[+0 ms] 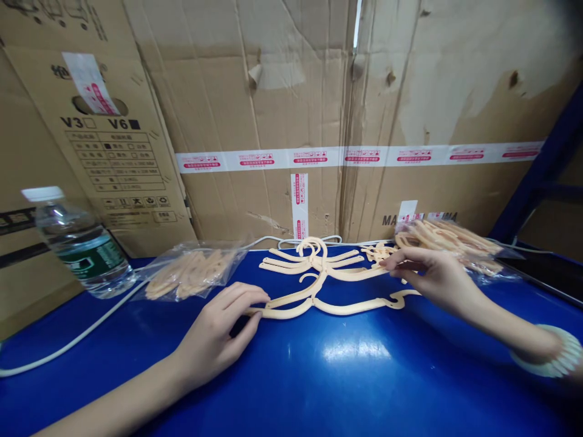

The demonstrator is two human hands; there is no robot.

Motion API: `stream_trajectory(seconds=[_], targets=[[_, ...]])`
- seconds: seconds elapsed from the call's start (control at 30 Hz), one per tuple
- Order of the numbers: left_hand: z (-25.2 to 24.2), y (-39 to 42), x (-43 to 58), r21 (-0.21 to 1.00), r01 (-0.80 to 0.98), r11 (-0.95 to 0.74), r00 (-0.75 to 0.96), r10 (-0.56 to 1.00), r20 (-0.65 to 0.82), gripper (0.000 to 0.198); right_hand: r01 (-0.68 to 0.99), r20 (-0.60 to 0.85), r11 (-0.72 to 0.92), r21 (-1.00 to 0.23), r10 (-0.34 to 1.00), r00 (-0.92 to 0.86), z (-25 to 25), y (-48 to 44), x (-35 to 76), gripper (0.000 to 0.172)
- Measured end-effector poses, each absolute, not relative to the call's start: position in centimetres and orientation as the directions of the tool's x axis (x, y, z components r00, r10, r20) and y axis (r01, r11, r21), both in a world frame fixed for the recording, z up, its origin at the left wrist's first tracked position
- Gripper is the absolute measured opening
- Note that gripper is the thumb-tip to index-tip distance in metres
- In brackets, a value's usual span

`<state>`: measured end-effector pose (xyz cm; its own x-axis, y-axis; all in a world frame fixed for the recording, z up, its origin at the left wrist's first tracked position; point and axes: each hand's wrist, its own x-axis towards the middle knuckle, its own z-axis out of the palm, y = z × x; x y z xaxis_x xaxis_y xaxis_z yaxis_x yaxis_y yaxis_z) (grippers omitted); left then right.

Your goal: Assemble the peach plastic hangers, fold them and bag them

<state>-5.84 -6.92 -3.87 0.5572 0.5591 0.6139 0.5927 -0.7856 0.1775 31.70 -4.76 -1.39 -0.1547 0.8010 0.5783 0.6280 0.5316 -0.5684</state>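
Observation:
My left hand [223,328] is closed in a pinch at the left ends of cream plastic clothes hangers in the middle of the blue table. Its thumb lies by the front hanger [346,308], and its fingertips meet the hanger behind it [291,298]. At that rear hanger's right end, my right hand [432,276] has its fingertips closed on the tip; the exact contact is partly hidden. More hangers [285,264] lie stacked just beyond, hooks pointing away. Small cream pieces [378,252] are heaped by my right fingertips.
Clear bags of cream parts lie at left [195,273] and right [446,240]. A water bottle [86,249] stands at left beside a white cable [77,346]. Taped cardboard [264,200] walls the back of the table [291,382]. A dark flat object [546,273] is at right.

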Motion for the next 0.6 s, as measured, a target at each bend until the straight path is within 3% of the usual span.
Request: stream_trajectory(seconds=[0.17,0.33,0.43,0.6], targets=[[-3.8,-7.3,-5.7,0.192,0.639,-0.745,0.483,0.582,0.654,0.027,0.489,0.542,0.481,-0.728,0.840,-0.019,-0.9,-5.3,31.1,0.022],[-3.5,-8.0,-5.0,0.313,0.654,-0.689,0.412,0.671,0.616,0.038,0.369,0.486,0.440,-0.819,0.873,0.039,-0.3,-6.3,30.2,0.029],[-3.4,-8.3,-4.8,0.432,0.615,-0.659,0.407,0.735,0.542,0.039,0.316,0.440,0.419,-0.851,0.898,-0.003,-0.6,-7.0,29.2,0.031],[-3.2,-8.5,-4.6,0.566,0.497,-0.657,0.561,0.741,0.369,0.030,0.356,0.403,0.439,-0.825,0.898,-0.174,-1.5,-7.3,28.3,0.024]])
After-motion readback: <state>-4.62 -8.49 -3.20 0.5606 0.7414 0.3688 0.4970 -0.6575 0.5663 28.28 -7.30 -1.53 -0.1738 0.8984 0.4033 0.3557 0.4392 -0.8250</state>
